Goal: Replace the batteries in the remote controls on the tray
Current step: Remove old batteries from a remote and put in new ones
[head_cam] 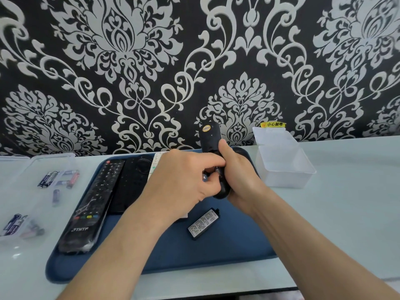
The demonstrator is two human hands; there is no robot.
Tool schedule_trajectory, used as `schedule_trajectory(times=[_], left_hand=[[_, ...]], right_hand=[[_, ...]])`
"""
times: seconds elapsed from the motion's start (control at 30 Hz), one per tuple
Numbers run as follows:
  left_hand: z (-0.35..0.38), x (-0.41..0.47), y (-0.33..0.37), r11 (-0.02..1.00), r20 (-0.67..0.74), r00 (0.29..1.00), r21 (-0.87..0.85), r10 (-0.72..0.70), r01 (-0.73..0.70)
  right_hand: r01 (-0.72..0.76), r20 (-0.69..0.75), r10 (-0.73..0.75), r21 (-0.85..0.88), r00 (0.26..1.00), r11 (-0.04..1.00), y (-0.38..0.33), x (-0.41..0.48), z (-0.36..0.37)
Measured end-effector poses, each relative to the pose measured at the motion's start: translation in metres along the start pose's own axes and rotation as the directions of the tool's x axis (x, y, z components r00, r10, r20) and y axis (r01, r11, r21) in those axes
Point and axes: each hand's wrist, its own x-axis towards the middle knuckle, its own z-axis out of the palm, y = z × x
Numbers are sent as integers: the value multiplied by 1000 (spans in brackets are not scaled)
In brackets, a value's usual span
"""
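My left fingertips: pinched together at the open battery bay of the black remote; a metallic end shows between them, though I cannot tell for sure that it is a battery.
My left hand: held above the tray, knuckles up.
My right hand: wrapped tight around the lower half of that remote, thumb pressed along its back, holding it upright and back-side toward me over the tray's far edge.
Writing on the held remote: a round yellow sticker near its top, too small to read.
Battery cover: lies loose on the tray just below my hands, its white printed label facing up, text unreadable.
Long remote: lies at the tray's left side, marked "THTF" near its lower end, with coloured buttons above that.
Second black remote: just beside it, touching.
Blue tray: its near and right parts are bare.
Loose batteries: in clear bins left of the tray.
Clear box: right of the tray, empty, lid up.
Yellow label: reads "小心触电".
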Motion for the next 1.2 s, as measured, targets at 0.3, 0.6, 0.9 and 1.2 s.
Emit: schedule_trajectory(times=[0.3,0.6,0.9,1.2], left_hand=[[13,1,26,704,69,899,-597,-433,385],[39,48,47,-231,610,684,-789,-400,569],[101,113,70,767,321,836,-346,-444,541],[95,109,68,655,124,883,-626,-452,423]], right_hand=[[-33,-138,45,86,989,996,-4,-21,-7],[148,-204,-164,-90,965,985,-35,-28,-61],[174,-467,-57,212,882,962,-63,-16,-135],[143,-292,11,500,956,854,-55,-4,-128]])
